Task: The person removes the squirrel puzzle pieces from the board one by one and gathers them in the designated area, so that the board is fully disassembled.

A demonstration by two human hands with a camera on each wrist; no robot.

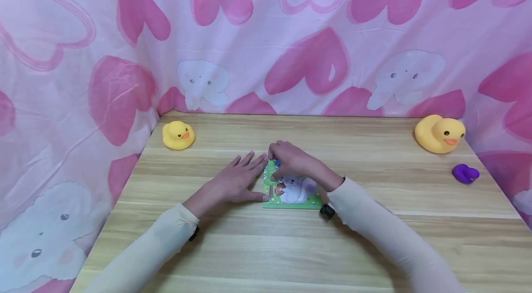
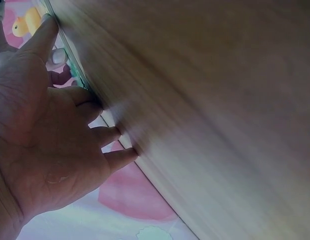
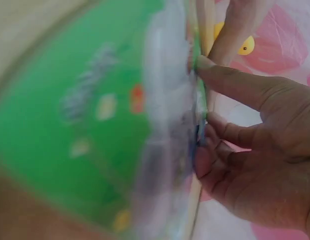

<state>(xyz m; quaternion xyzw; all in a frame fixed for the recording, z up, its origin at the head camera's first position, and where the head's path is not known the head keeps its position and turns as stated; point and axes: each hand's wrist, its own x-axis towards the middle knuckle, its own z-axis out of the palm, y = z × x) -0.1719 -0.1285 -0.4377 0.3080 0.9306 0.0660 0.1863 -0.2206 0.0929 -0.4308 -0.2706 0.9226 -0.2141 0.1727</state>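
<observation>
A flat green picture board [image 1: 299, 203], printed with a white cartoon animal with a bushy tail, lies mid-table. My left hand [image 1: 232, 183] rests palm down at its left edge, fingers spread, thumb tip at the near left corner. In the left wrist view, the left hand's [image 2: 50, 135] fingertips touch the tabletop. My right hand [image 1: 293, 161] reaches over the board's far left corner. Its fingers curl at the far edge, the thumb lies on the printed face, and a blue patch shows between them. In the right wrist view, the right hand's [image 3: 275, 140] fingertips meet the board [image 3: 95, 125], which looks blurred.
A yellow toy duck [image 1: 178, 136] sits at the table's far left. At the far right are a larger yellow duck [image 1: 438, 135] and a small purple duck [image 1: 465, 173]. Pink heart-print cloth [image 1: 249, 52] hangs behind and beside the wooden table [image 1: 266, 256].
</observation>
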